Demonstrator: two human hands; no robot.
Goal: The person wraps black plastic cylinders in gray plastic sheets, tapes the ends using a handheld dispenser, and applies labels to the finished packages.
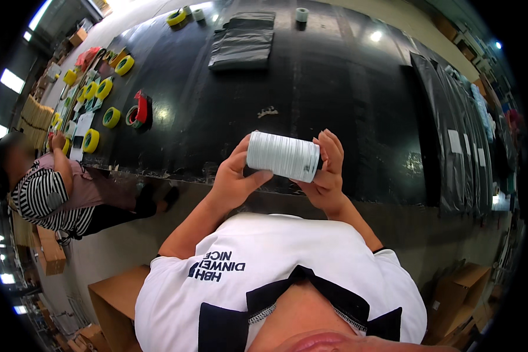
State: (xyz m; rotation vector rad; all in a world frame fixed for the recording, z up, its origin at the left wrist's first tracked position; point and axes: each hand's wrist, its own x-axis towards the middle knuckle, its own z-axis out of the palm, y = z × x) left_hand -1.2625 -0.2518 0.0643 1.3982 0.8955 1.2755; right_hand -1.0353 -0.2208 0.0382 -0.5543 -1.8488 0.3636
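Note:
In front of my chest, over the table's near edge, I hold a white spool point(283, 156) wound with narrow, pale cord or band. It lies sideways, tilted slightly down to the right. My left hand point(233, 175) grips its left end, thumb along the underside and fingers behind. At the other end my right hand point(328, 170) closes round the rim, some fingers raised beside it. The fingers behind the spool are partly hidden. Beyond the spool, a small beige scrap point(268, 111) lies on the black table point(346, 88).
Yellow tape rolls point(111, 117) and a red tape dispenser point(139, 110) sit at the left. Folded black plastic point(242, 42) and a small white roll point(301, 14) lie at the back. Black sheets point(452, 135) drape at right. A person point(53, 188) stands left; an open carton point(120, 302) is behind-left.

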